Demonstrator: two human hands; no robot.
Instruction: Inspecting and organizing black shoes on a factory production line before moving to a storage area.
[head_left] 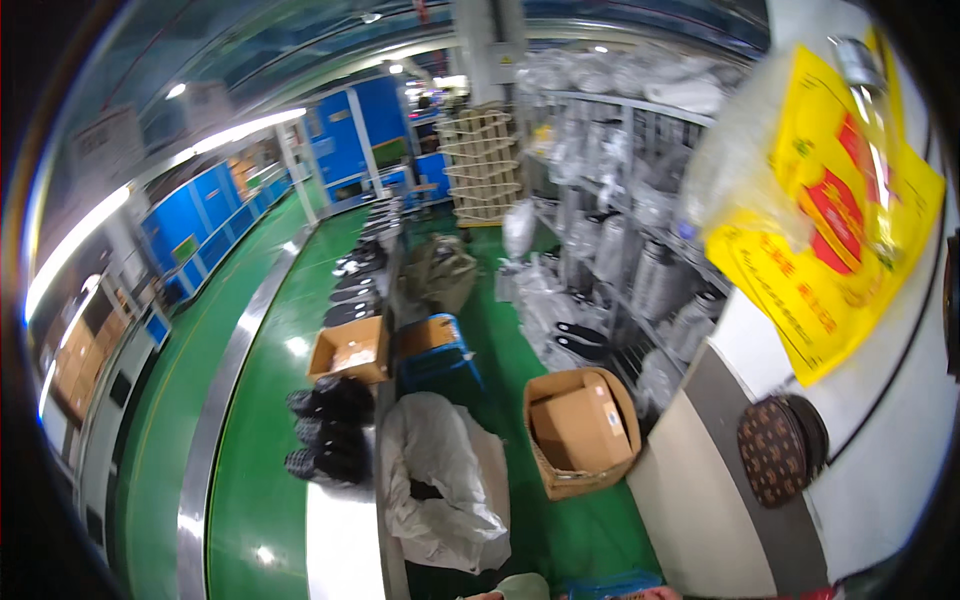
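Observation:
At the lower edge, only a sliver of what looks like my left hand (487,596) shows, beside a pale grey-green rounded thing (525,586). Further right, a small skin-toned strip that may be my right hand (655,593) lies by a blue frame (610,583). The fingers of both are cut off by the picture's edge, so what they hold is hidden. Nearest ahead is a large whitish plastic sack (440,460), its mouth partly open on something dark. Left of it, several black shoes (330,430) sit on a long narrow bench (345,540).
Along the bench stand an open carton (350,350) and a row of dark insoles (352,290). A blue stool (440,345) is beyond the sack. Right of it are a cardboard box (580,430), racks of wrapped goods (625,210), a hanging yellow bag (830,220) and a brown patterned pouch (775,455).

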